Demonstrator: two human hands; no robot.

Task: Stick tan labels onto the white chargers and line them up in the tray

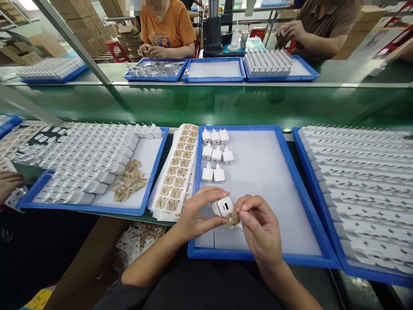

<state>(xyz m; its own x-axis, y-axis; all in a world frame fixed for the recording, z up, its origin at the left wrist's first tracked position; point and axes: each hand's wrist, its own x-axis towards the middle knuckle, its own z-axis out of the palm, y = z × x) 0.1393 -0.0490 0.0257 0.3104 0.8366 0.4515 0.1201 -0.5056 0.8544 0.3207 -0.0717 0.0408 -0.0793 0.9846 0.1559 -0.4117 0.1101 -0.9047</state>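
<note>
My left hand (201, 213) grips a white USB charger (220, 207) between thumb and fingers, its port face turned up toward me. Close against it, my right hand (260, 226) pinches a small brown paper sticker (232, 219) at the charger's lower right edge. Whether the sticker touches the charger I cannot tell. Both hands are over the near part of a blue-rimmed tray (258, 257). Several finished-looking white chargers (216, 154) stand in short rows at that tray's far left. Left of the tray lies a stack of sticker sheets (176, 172) with brown labels.
A left tray (129, 211) holds many white chargers (87, 159) and a pile of brown paper pieces (129, 181). The right tray (306, 165) is filled with charger rows. Beyond the green conveyor (206, 103), people sit behind more trays. Another person's hand (9, 185) is at far left.
</note>
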